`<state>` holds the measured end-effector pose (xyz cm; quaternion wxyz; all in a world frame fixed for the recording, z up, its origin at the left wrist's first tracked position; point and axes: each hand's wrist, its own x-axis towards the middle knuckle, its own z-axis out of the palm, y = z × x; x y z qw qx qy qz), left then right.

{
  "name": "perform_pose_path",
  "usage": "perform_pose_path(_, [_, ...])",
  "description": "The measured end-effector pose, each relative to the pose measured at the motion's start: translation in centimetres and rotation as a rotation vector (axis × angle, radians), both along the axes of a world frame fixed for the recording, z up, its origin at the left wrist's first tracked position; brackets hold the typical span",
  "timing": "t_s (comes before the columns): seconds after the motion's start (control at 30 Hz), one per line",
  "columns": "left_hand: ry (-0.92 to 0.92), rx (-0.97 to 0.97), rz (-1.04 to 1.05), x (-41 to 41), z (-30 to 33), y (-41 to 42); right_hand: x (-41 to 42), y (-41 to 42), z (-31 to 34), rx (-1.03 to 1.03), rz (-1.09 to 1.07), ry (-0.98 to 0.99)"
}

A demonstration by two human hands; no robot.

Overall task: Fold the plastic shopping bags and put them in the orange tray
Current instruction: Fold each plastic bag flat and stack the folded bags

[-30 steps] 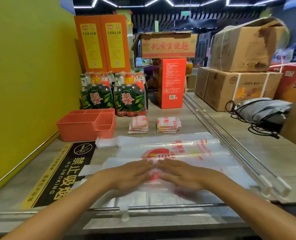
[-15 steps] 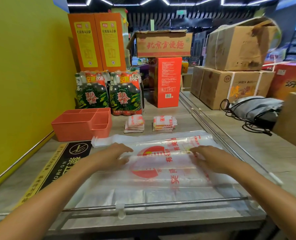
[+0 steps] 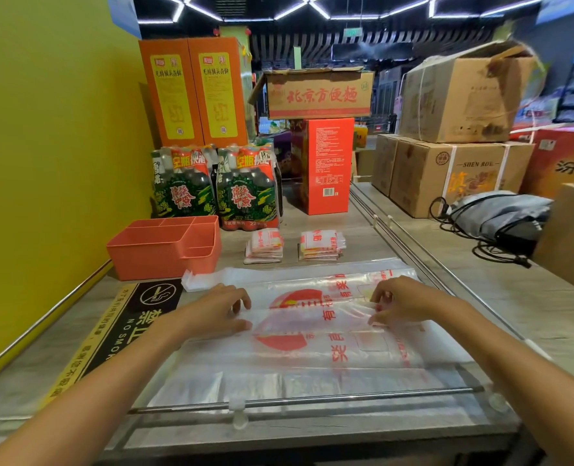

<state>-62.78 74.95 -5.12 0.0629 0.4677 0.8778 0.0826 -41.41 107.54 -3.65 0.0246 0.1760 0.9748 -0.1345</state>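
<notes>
Clear plastic bag (image 3: 329, 334) with red print; orange tray (image 3: 164, 253).

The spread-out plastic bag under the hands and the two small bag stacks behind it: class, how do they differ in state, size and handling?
The spread-out bag lies flat, open and wide across the counter; the two folded stacks are compact little bundles. The left hand and right hand pinch the spread bag's edges; nothing touches the stacks. All are clear plastic with red print, and none is in the orange tray yet.
</notes>
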Motion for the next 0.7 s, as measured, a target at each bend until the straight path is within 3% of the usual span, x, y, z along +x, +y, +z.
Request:
perform_pose_path(0.07, [0.013,0.011,-0.018,-0.1,0.0,-0.2,-0.1,0.0,0.1,0.014,-0.001,0.018])
perform_pose_path(0.4, [-0.009,0.293,-0.045,-1.3,1.5,-0.9,1.2,1.8,0.7,0.014,0.049,0.471])
perform_pose_path(0.57, [0.202,0.464,-0.001,-2.9,2.3,1.2,-0.9,3.6,0.5,0.202,-0.064,0.768])
perform_pose_path(0.63, [0.224,0.448,0.020,-3.3,1.4,2.2,-1.9,4.0,-0.8,0.237,-0.109,0.747])
perform_pose_path(0.7, [0.225,0.371,-0.012,-3.3,0.2,2.9,-2.6,4.3,-2.6,0.281,-0.090,0.569])
